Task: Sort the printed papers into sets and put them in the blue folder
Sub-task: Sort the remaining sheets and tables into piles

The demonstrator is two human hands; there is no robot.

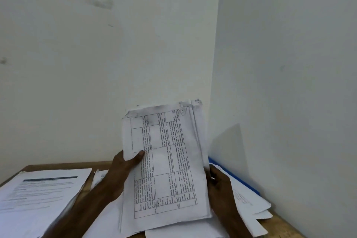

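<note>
Ideally, left hand point(123, 170) and right hand point(219, 184), pinching the paper stack point(166, 162) beside the blue folder point(238, 177), square its edges.

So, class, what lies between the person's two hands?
The stack of printed papers, held by the left hand and right hand, as the head view shows.

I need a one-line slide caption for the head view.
Left hand and right hand hold a stack of printed papers above a desk with other sheets and a blue folder.

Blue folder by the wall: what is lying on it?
Loose white sheets cover the blue folder; only its far edge shows. The right hand and held stack block the rest.
</note>
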